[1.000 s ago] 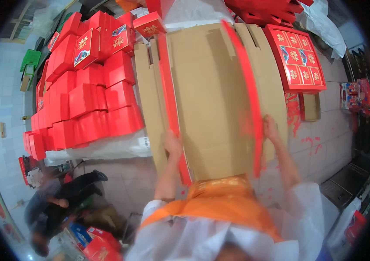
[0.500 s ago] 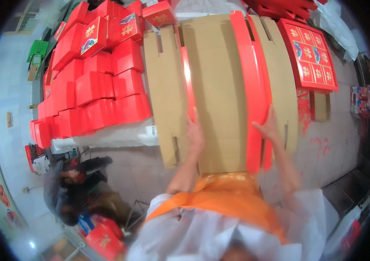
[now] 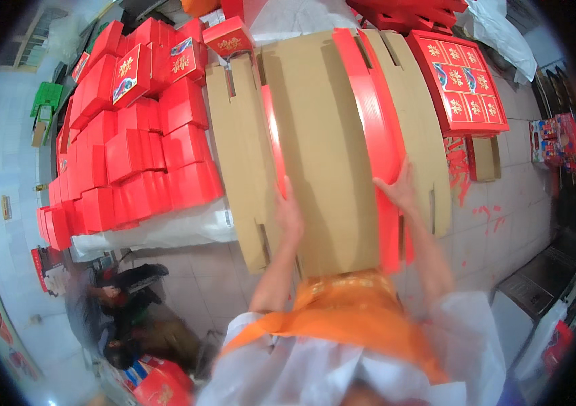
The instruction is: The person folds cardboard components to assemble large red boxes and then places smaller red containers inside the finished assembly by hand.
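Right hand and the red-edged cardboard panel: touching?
Touching. The head view shows the right hand lying flat against the red side of the cardboard panel, fingers spread on it with no gap.

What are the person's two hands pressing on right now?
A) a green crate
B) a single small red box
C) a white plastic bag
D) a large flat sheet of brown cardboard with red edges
D: the left hand and right hand both lie flat on the big brown cardboard sheet, which has red edges.

Two bare hands (image 3: 290, 218) on one flat cardboard sheet (image 3: 328, 149); one tray of nine red boxes (image 3: 462, 82); red boxes (image 3: 139, 155) beyond counting.
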